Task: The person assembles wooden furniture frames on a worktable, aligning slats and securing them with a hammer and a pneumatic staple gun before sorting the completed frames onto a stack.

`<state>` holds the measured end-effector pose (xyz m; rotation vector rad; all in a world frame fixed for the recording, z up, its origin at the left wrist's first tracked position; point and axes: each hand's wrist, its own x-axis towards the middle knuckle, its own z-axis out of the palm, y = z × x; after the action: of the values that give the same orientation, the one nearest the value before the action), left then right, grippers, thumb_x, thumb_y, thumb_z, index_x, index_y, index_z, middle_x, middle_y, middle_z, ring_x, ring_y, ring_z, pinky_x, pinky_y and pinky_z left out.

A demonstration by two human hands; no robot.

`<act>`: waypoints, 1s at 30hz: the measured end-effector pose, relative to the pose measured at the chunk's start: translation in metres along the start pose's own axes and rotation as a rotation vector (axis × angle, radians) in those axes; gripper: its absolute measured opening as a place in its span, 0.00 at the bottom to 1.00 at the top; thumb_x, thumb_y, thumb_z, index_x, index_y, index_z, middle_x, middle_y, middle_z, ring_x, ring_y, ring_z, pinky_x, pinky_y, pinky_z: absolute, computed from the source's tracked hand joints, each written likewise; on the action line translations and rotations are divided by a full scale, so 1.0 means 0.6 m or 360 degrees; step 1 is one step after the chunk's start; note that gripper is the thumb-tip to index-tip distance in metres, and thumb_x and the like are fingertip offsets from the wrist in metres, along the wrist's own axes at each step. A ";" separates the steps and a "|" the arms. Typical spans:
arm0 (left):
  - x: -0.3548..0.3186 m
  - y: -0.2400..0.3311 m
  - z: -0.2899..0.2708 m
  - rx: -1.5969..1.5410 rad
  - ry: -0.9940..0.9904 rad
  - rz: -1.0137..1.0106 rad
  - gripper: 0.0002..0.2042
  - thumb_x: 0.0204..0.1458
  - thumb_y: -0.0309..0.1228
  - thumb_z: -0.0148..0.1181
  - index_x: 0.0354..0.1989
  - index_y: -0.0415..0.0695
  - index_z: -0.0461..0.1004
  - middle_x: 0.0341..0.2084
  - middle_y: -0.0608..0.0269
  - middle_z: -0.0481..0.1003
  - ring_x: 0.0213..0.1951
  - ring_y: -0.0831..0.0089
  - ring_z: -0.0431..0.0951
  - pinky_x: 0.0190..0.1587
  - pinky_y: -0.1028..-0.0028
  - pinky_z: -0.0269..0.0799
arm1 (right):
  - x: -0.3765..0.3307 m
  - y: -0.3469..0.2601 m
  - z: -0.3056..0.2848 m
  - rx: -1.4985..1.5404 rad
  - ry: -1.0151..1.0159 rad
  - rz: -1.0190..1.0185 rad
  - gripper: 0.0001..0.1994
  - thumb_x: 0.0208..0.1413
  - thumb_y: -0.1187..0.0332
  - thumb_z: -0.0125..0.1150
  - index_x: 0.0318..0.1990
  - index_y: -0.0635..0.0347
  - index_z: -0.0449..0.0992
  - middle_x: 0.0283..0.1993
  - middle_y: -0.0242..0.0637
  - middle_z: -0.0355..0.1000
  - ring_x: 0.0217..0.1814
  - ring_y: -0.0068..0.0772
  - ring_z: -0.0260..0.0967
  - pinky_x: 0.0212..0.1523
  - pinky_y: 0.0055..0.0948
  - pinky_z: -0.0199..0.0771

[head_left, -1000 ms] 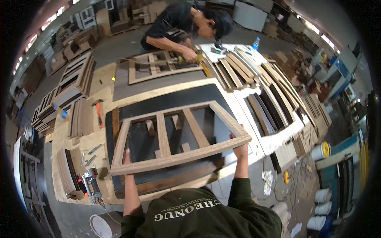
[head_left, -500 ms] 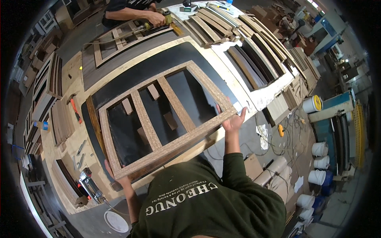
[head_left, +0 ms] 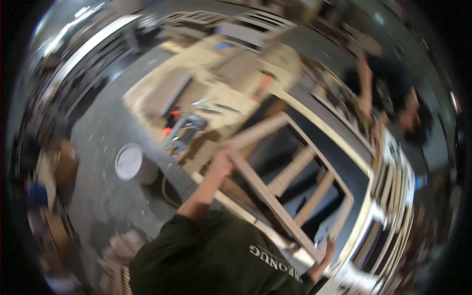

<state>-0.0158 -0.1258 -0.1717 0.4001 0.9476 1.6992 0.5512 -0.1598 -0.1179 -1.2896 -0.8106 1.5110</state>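
Observation:
Both my hands hold a wooden frame (head_left: 275, 206) with two crossbars, tilted over a black panel (head_left: 345, 147) on the workbench. My left hand (head_left: 222, 163) grips its near left corner. At its near right corner, my right hand (head_left: 327, 253) has its fingers closed around the wood. The panel's dark surface shows through the frame's openings. Close to my left hand lies a nail gun (head_left: 189, 127) with orange parts, blurred by motion. Beyond it are a few thin metal tools and an orange-handled hammer (head_left: 264, 84).
A white bucket (head_left: 130, 163) stands on the floor left of the bench. At the right, a co-worker's arm (head_left: 365, 88) reaches over another frame. Wooden strips (head_left: 393, 201) lie stacked on the right. More frames (head_left: 260, 24) are piled at the far end.
My view has swung left, so the bench appears turned and the bucket is nearer the middle. The frame is still in both hands and now looks more steeply tilted.

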 end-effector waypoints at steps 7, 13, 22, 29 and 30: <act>-0.051 0.260 0.110 -0.0570 -0.0014 0.0428 0.13 0.49 0.27 0.55 0.42 0.34 0.71 0.37 0.56 0.75 0.40 0.66 0.76 0.47 0.66 0.71 | -0.047 -0.034 0.163 -0.0422 -0.0053 -0.0759 0.29 0.58 0.53 0.48 0.63 0.58 0.55 0.57 0.41 0.62 0.53 0.36 0.63 0.56 0.37 0.62; -0.190 0.371 0.147 -0.0422 -0.0351 0.0963 0.32 0.53 0.51 0.53 0.60 0.41 0.58 0.54 0.53 0.67 0.53 0.64 0.69 0.57 0.61 0.65 | 0.098 -0.156 0.337 0.0329 -0.0645 -0.0641 0.32 0.55 0.51 0.53 0.64 0.54 0.54 0.56 0.39 0.62 0.51 0.37 0.64 0.55 0.38 0.63; -0.355 0.148 -0.106 -0.1680 -0.0208 0.0656 0.24 0.59 0.50 0.43 0.55 0.44 0.63 0.41 0.56 0.72 0.44 0.61 0.72 0.50 0.59 0.68 | 0.085 -0.203 0.590 0.0231 -0.1669 -0.0418 0.45 0.34 0.55 0.76 0.60 0.56 0.55 0.50 0.42 0.65 0.48 0.50 0.68 0.42 0.48 0.72; -0.484 0.116 -0.178 -0.0786 0.0973 0.1145 0.13 0.57 0.43 0.51 0.43 0.47 0.69 0.29 0.62 0.72 0.33 0.65 0.73 0.42 0.64 0.71 | -0.122 -0.118 0.921 0.0357 -0.1990 -0.0089 0.37 0.43 0.66 0.62 0.62 0.65 0.54 0.59 0.50 0.61 0.54 0.44 0.67 0.49 0.41 0.73; -0.482 0.065 -0.169 -0.0937 0.1079 0.0913 0.13 0.53 0.42 0.58 0.41 0.48 0.69 0.27 0.64 0.70 0.32 0.66 0.73 0.40 0.65 0.72 | -0.134 -0.055 0.940 0.0341 -0.2115 0.0053 0.35 0.45 0.69 0.61 0.62 0.65 0.54 0.58 0.49 0.62 0.54 0.42 0.67 0.50 0.39 0.72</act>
<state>-0.0099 -0.4338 -0.1493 -0.3651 0.7676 2.6191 0.0106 -0.1721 0.0646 0.0283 -1.3441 2.3581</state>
